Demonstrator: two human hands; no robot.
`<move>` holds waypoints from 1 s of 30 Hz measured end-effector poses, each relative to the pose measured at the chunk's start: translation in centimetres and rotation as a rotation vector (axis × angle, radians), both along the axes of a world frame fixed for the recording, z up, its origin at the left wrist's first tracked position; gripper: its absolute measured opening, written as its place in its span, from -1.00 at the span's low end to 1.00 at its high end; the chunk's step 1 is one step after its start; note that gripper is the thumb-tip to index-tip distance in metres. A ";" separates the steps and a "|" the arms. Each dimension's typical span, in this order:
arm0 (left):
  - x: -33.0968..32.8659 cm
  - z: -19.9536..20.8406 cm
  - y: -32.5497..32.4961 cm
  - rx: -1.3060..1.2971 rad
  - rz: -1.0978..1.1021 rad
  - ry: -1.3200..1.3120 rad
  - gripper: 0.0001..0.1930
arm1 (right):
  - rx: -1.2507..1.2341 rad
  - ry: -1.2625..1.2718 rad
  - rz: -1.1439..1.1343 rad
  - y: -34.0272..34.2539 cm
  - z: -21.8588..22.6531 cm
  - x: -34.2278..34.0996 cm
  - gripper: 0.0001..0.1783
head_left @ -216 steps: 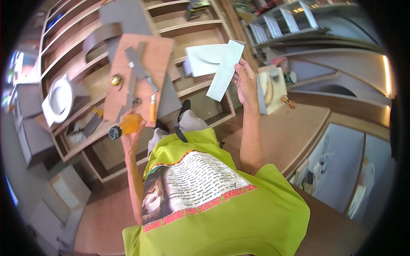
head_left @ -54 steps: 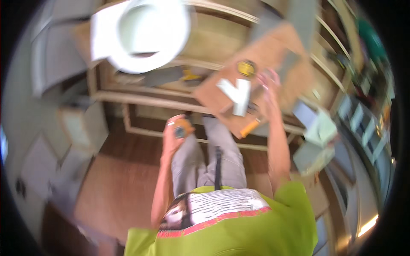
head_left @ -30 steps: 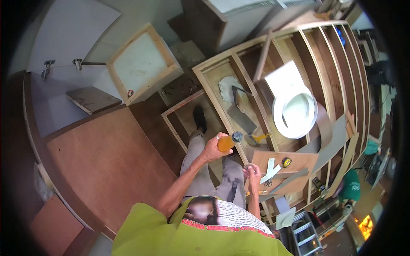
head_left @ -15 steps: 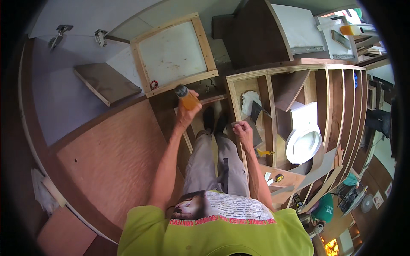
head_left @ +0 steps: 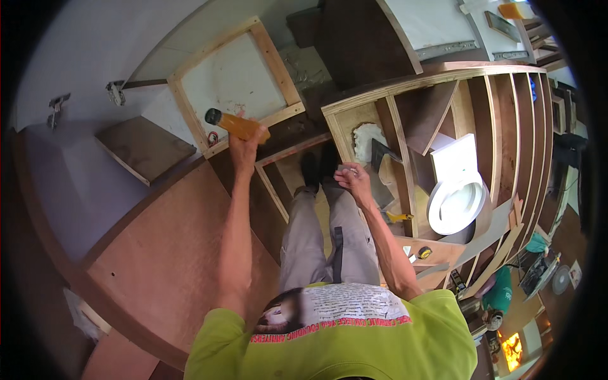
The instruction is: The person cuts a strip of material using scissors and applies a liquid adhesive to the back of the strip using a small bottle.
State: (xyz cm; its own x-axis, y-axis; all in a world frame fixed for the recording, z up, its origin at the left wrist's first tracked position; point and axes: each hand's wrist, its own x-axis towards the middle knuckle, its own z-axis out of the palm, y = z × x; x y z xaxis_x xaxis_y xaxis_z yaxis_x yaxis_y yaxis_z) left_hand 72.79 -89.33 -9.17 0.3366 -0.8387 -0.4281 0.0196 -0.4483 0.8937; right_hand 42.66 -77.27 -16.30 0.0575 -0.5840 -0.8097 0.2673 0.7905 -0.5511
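My left hand [head_left: 244, 154] is closed around a bottle [head_left: 233, 124] of amber-orange liquid with a dark cap. The bottle lies tilted, its cap end pointing left, over the lower edge of a pale wooden frame [head_left: 278, 63] with a white panel. My right hand [head_left: 356, 182] is pinched near the left edge of an open wooden framework [head_left: 334, 130]. A small greyish thing seems to show at its fingertips, too small to name. Below that hand, a yellow-handled tool [head_left: 399, 217] rests among the framework's slats.
A loose brown board [head_left: 145, 147] leans in the cabinet at left, near metal hinges [head_left: 116, 93]. On the framework sit a white round fixture [head_left: 451, 212] and a tape measure [head_left: 425, 252]. A person in green [head_left: 498, 290] is at lower right. A large reddish panel [head_left: 164, 247] lies at left.
My left hand has moved left and tipped the bottle further over, its cap now pointing left. My right hand has risen slightly. The whole view has also shifted and turned a little.
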 end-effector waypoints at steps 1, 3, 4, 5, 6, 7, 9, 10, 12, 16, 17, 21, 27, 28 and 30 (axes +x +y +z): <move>-0.8 0.1 0.9 -0.023 0.016 -0.047 -0.29 | 0.009 0.002 0.007 0.0 0.0 -0.5 -0.69; -1.9 0.0 2.3 0.043 -0.044 -0.018 -0.30 | 0.014 0.012 0.020 0.4 -1.1 -1.6 -0.68; -2.3 0.1 2.9 0.079 -0.073 -0.006 -0.30 | 0.019 0.015 0.026 0.5 -1.5 -1.9 -0.68; -2.7 0.2 3.5 0.059 -0.108 -0.043 -0.33 | 0.016 0.023 0.028 0.4 -1.4 -2.2 -0.67; -3.0 0.2 4.0 0.039 -0.142 -0.080 -0.36 | 0.000 0.026 0.035 0.1 -1.4 -2.3 -0.67; -3.4 0.3 4.3 0.020 -0.175 -0.112 -0.39 | -0.014 0.033 0.043 -0.2 -1.5 -2.6 -0.67; -3.3 0.4 4.4 0.020 -0.216 -0.215 -0.44 | -0.068 0.051 0.078 -1.0 -1.9 -2.8 -0.66; -3.3 0.6 4.4 0.022 -0.236 -0.265 -0.47 | -0.107 0.063 0.106 -1.6 -1.9 -2.7 -0.66; -2.9 1.8 3.3 0.097 -0.321 -0.356 -0.49 | -0.151 0.063 0.131 -3.4 -1.4 -2.4 -0.65; -1.3 3.5 0.5 0.083 -0.455 -0.586 -0.45 | -0.199 -0.016 0.089 -8.8 1.7 -0.2 -0.66; -0.8 3.3 0.1 0.060 -0.453 -0.635 -0.43 | -0.219 -0.043 0.070 -10.1 2.1 0.4 -0.67; 1.0 3.9 -2.3 0.055 -0.481 -0.714 -0.44 | -0.317 -0.170 0.014 -14.6 3.7 2.6 -0.69; 2.1 6.2 -5.8 -0.179 -0.677 -0.971 -0.47 | -0.429 -0.216 0.077 -19.6 7.3 5.5 -0.72; 2.5 6.3 -6.1 -0.159 -0.696 -1.019 -0.47 | -0.444 -0.220 0.099 -19.9 7.6 5.9 -0.72; 3.2 6.2 -6.3 -0.167 -0.689 -1.077 -0.46 | -0.461 -0.223 0.135 -20.2 7.6 6.8 -0.72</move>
State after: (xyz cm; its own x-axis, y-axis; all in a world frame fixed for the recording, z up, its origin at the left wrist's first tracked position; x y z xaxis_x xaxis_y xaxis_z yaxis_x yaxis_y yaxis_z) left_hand 75.99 -95.59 -3.00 -0.0765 -0.9933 -0.0862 -0.9321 0.0406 0.3600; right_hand 49.44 -97.45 -8.69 0.2984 -0.8521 -0.4299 0.3308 0.5148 -0.7909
